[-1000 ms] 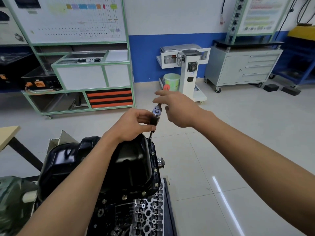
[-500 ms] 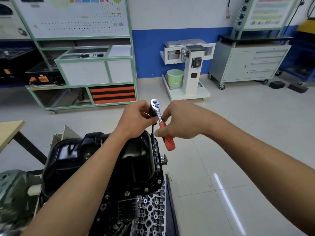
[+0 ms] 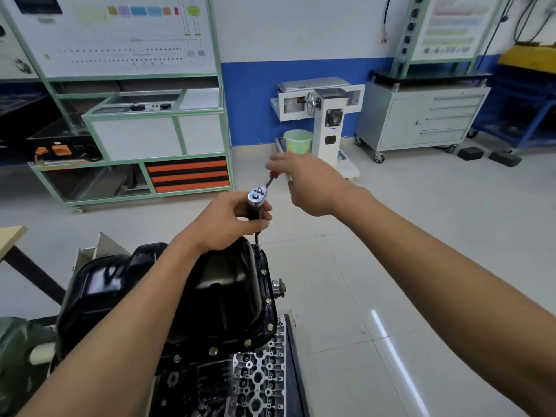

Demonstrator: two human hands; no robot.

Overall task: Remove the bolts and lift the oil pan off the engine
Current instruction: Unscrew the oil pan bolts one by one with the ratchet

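A glossy black oil pan (image 3: 216,293) sits on the upturned engine (image 3: 258,380), with several bolts (image 3: 268,301) along its right and near flange. A ratchet wrench (image 3: 255,196) with a red handle stands on an extension over a bolt at the pan's far right corner. My left hand (image 3: 228,219) grips the ratchet head and extension from the left. My right hand (image 3: 310,183) holds the red handle, which points away from me and is mostly hidden by the fingers.
A green-framed training bench (image 3: 156,127) stands at the back left. A white machine stand (image 3: 328,121) with a green bucket (image 3: 298,141) is straight ahead, a grey drawer cabinet (image 3: 421,115) to the right. Tiled floor lies right of the engine. A table corner (image 3: 12,236) is at the left.
My right hand has swung the red handle from pointing toward me round to pointing away. My left hand has stayed on the ratchet head.
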